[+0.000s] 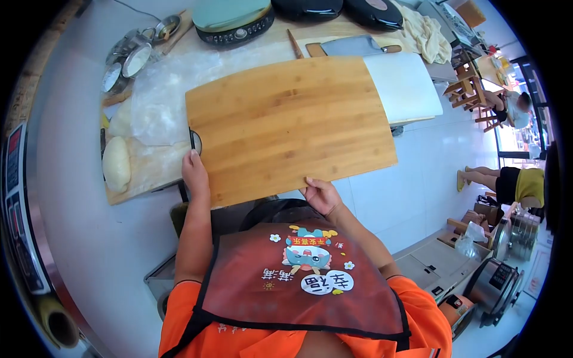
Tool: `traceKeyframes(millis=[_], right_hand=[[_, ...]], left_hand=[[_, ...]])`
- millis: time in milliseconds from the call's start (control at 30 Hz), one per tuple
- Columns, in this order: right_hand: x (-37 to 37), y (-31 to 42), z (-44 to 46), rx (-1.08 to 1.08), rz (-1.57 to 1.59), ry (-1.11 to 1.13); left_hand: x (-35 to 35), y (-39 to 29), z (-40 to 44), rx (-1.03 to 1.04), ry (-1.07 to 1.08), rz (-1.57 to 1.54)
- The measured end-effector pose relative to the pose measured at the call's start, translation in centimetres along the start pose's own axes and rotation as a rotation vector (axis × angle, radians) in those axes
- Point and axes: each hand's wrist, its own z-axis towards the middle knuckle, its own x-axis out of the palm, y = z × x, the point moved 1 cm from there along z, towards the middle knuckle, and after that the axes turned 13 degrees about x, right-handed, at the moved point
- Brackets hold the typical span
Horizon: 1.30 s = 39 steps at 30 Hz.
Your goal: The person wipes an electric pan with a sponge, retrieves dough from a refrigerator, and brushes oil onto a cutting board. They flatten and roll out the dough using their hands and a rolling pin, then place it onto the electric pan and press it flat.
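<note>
A large bamboo cutting board is held in front of me, covering much of the worktable below. My left hand grips its left edge just below the handle slot, fingers closed on it. At the near edge, my right hand clasps the board with the thumb on top and the other fingers underneath. Behind its right end lies a white cutting board. A cleaver rests beyond the far edge. To the left are a pale lump of dough and a clear plastic sheet.
A green electric griddle and black appliances stand at the back. Metal bowls with white powder sit back left, and a cream cloth back right. Two other people are farther off at right, near wooden stools.
</note>
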Motion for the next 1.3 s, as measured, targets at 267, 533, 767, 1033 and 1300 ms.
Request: traceKeyframes(millis=[267,533,767,1033,1300], right_hand=[[1.5,0.3,3.3,0.113,-0.083,-0.051],[2.4,2.2,4.4,0.106,-0.149,-0.085],[2.1,4.1,5.0,0.100,-0.156,-0.125],[1.4,4.3,5.2,0.232,-0.268,-0.217],[1.5,4.0,4.7,0.283,-0.347,-0.210]], left_hand=[[0.9,-0.1,4.9,0.152,0.115,0.265],[7.9,-11.4,2.3,0.940,0.558,0.365],[13.0,-14.6,0.5,1.181,0.867,0.097],[-1.1,-12.6,4.2,0.267,2.090,0.192],[1.4,-8.5,28.6,0.526,0.231,0.156]])
